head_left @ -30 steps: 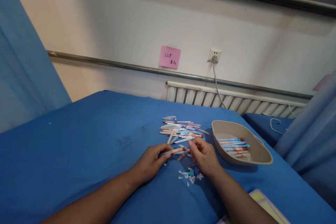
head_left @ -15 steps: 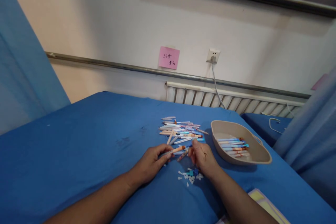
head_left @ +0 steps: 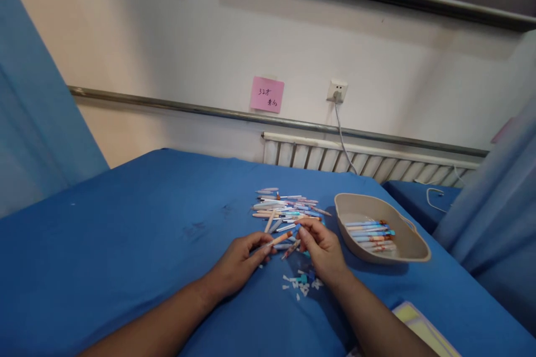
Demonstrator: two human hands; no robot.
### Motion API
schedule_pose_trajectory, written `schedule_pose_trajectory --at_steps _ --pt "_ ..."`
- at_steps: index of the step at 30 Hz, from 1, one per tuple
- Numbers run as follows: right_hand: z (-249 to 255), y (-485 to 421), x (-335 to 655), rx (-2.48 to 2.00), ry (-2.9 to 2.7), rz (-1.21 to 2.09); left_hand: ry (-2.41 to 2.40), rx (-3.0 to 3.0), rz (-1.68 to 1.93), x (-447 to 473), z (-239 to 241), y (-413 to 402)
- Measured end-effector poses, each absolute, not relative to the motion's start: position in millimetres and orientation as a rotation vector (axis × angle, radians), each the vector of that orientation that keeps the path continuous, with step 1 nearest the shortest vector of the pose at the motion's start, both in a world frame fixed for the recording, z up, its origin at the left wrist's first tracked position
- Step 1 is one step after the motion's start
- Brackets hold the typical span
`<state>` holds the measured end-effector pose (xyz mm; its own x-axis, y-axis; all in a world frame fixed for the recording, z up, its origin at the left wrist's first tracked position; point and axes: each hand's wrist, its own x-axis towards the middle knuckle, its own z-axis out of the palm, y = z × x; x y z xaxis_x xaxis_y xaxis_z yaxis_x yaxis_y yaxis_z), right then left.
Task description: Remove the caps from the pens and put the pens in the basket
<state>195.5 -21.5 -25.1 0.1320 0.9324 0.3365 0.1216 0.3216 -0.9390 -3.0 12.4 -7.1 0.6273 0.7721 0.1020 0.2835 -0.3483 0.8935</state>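
Between the thumb and fingers of my left hand is an orange pen with a brown end, slanting up to the right. My right hand pinches a small blue pen part right at that brown end; whether it is seated on the pen, I cannot tell. Behind both hands lies a loose pile of pen barrels and thin white refills. A patterned pen barrel lies between my hands. Below my right hand are scattered small white tips and several blue and teal parts.
A beige basin with a row of pens stands to the right on the blue-covered table. A yellow sheet or booklet lies at the front right. Curtains hang at both sides, and a radiator runs along the wall.
My right hand has brought the blue part up against the pen's brown end and its fingers have turned over it. My left hand keeps its hold. The camera view has shifted slightly.
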Motion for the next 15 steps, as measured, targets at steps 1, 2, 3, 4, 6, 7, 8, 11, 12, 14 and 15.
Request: schedule_pose_trajectory --at_steps 1,2,3,4,6,7,8,11,12,14,15 --pt "-25.2 -21.3 195.5 -1.088 -1.305 0.812 0.835 1.912 0.659 -3.1 -6.9 12.6" --pt "-24.8 -21.2 195.5 -1.082 -1.302 0.819 0.834 1.915 0.660 -3.2 -6.5 12.7" --pt "-24.2 -21.1 195.4 -1.076 -1.302 0.826 0.835 1.920 0.658 -3.3 -6.0 12.8" --pt "-23.3 -21.1 195.3 -1.072 -1.302 0.828 0.838 1.927 0.655 -3.5 -5.4 12.9" --pt "-21.0 -21.4 195.4 -1.076 -1.311 0.824 0.851 1.943 0.647 -3.7 -4.0 12.6" --pt "-19.9 -21.9 195.6 -1.089 -1.321 0.809 0.858 1.950 0.646 -3.7 -3.3 12.3" --pt "-18.7 -22.5 195.9 -1.110 -1.336 0.785 0.862 1.955 0.647 -3.5 -2.8 11.8" --pt "-15.9 -24.9 197.0 -1.185 -1.393 0.669 0.852 1.957 0.647 -2.4 -2.4 9.5" --pt "-15.2 -25.6 197.3 -1.201 -1.414 0.634 0.846 1.956 0.647 -1.9 -2.6 8.6" --pt "-14.0 -26.6 197.6 -1.215 -1.451 0.584 0.835 1.949 0.651 -0.9 -3.1 6.9" --pt "-13.6 -26.9 197.6 -1.219 -1.464 0.565 0.830 1.945 0.653 -0.5 -3.1 6.2"
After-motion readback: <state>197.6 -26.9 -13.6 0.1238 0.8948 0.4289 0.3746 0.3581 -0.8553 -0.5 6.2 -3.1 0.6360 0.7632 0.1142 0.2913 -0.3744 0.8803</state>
